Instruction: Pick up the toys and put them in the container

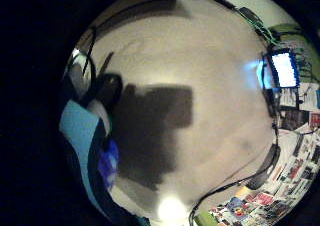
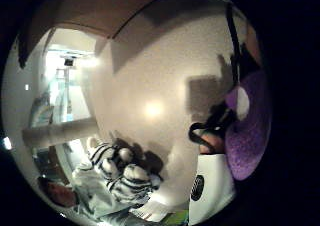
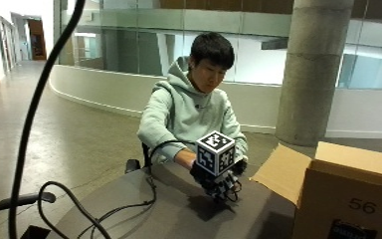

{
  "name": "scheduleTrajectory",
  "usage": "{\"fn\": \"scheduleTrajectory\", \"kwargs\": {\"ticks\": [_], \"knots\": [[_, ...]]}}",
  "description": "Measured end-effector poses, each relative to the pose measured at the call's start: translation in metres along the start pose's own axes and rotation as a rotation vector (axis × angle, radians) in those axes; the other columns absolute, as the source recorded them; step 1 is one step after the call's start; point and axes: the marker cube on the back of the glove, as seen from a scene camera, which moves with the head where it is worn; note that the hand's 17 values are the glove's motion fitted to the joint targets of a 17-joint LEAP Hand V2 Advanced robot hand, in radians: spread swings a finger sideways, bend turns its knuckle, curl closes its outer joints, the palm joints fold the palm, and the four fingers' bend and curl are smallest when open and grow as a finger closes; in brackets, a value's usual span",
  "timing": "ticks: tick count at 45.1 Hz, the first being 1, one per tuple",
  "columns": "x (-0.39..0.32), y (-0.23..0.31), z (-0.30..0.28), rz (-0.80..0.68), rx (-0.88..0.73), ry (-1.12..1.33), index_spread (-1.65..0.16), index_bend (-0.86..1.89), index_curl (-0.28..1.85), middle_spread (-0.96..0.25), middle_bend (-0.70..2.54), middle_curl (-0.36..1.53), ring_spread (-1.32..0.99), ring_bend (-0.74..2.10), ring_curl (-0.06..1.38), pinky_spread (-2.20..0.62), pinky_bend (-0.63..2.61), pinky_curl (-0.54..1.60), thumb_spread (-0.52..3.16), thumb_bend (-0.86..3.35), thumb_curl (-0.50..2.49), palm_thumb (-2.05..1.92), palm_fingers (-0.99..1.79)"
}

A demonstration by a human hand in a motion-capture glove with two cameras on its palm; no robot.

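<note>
Hand (image 3: 219, 183) above table (image 3: 144, 209), just beside the open cardboard box (image 3: 336, 184).
Thumb-side palm view: fingers curl round a purple plush toy (image 2: 250, 131); a striped plush toy (image 2: 122, 176) lies on the table near the person's body. Little-finger view: bare tabletop, hand's shadow.

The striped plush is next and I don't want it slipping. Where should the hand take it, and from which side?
Probably round the striped plush at its plump middle, from straight above: it lies low on the table, and the rounded body gives more to close on than its small ends.
</note>
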Motion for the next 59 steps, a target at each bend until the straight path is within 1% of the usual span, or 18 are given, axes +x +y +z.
{"fn": "scheduleTrajectory", "kwargs": {"ticks": [2,6,13,19,27,30,36,39,41,42,43,44,45,46,47,48,52,59], "knots": [[-0.01,0.008,-0.005,-0.021,-0.011,-0.016,-0.24,0.42,0.31,-0.15,0.69,0.49,-0.27,1.02,0.51,-0.31,0.85,0.37,1.05,0.32,0.57,0.72,1.28],[-0.03,0.019,-0.029,-0.055,-0.018,-0.022,-0.26,0.55,0.38,-0.19,0.83,0.57,-0.32,1.11,0.56,-0.34,0.93,0.41,0.98,0.35,0.63,0.74,1.25],[-0.055,0.014,-0.124,-0.091,0.033,0.024,-0.28,0.77,0.5,-0.24,1.03,0.7,-0.38,1.26,0.64,-0.39,1.02,0.47,0.86,0.37,0.72,0.73,1.14],[-0.087,0.0,-0.191,-0.077,0.149,0.06,-0.28,0.9,0.61,-0.26,1.12,0.79,-0.41,1.33,0.69,-0.41,1.08,0.52,0.77,0.39,0.79,0.7,1.05],[-0.123,-0.053,-0.259,-0.043,0.276,0.031,-0.28,1.0,0.75,-0.27,1.2,0.88,-0.42,1.41,0.75,-0.41,1.16,0.58,0.65,0.42,0.89,0.67,0.94],[-0.136,-0.068,-0.271,-0.043,0.341,0.024,-0.28,1.02,0.79,-0.28,1.23,0.91,-0.43,1.44,0.77,-0.42,1.18,0.6,0.61,0.43,0.93,0.66,0.91],[-0.142,-0.111,-0.286,-0.039,0.547,-0.025,-0.28,1.06,0.87,-0.29,1.27,0.97,-0.43,1.48,0.79,-0.42,1.22,0.63,0.54,0.46,0.99,0.62,0.85],[-0.141,-0.133,-0.282,-0.016,0.572,-0.048,-0.28,1.01,0.9,-0.29,1.23,0.98,-0.43,1.51,0.81,-0.42,1.29,0.65,0.54,0.44,1.01,0.58,0.75],[-0.138,-0.146,-0.275,-0.003,0.522,-0.054,-0.27,0.94,0.92,-0.29,1.17,0.97,-0.42,1.43,0.8,-0.4,1.29,0.65,0.55,0.37,1.0,0.52,0.5],[-0.137,-0.152,-0.271,0.003,0.481,-0.054,-0.26,0.93,0.94,-0.29,1.16,0.98,-0.41,1.44,0.8,-0.4,1.31,0.66,0.55,0.37,1.0,0.52,0.48],[-0.136,-0.156,-0.266,0.011,0.435,-0.054,-0.25,0.73,0.88,-0.28,1.05,0.94,-0.4,1.4,0.78,-0.38,1.34,0.65,0.62,0.35,0.98,0.5,0.2],[-0.136,-0.16,-0.262,0.02,0.391,-0.052,-0.25,0.66,0.87,-0.25,0.93,0.9,-0.38,1.26,0.76,-0.32,1.26,0.65,0.75,0.31,0.93,0.4,-0.27],[-0.136,-0.162,-0.258,0.029,0.355,-0.05,-0.25,0.62,0.86,-0.23,0.86,0.87,-0.35,1.19,0.76,-0.29,1.26,0.67,0.8,0.29,0.91,0.37,-0.4],[-0.136,-0.164,-0.255,0.034,0.33,-0.047,-0.27,0.53,0.81,-0.19,0.71,0.81,-0.29,0.97,0.71,-0.24,1.23,0.65,0.83,0.21,0.85,0.26,-0.78],[-0.137,-0.166,-0.252,0.036,0.315,-0.043,-0.27,0.47,0.77,-0.17,0.62,0.78,-0.26,0.85,0.67,-0.21,1.21,0.63,0.86,0.17,0.83,0.22,-0.83],[-0.137,-0.167,-0.249,0.034,0.307,-0.04,-0.28,0.42,0.73,-0.15,0.54,0.74,-0.23,0.75,0.64,-0.18,1.17,0.6,0.88,0.15,0.8,0.18,-0.81],[-0.138,-0.165,-0.244,0.021,0.298,-0.034,-0.29,0.24,0.61,-0.09,0.31,0.64,-0.16,0.46,0.5,-0.1,1.03,0.52,0.97,0.09,0.72,0.14,-0.65],[-0.137,-0.149,-0.247,0.007,0.276,-0.018,-0.29,0.09,0.48,-0.03,0.1,0.51,-0.08,0.19,0.38,-0.02,0.84,0.43,1.08,0.04,0.62,0.13,-0.45]]}}
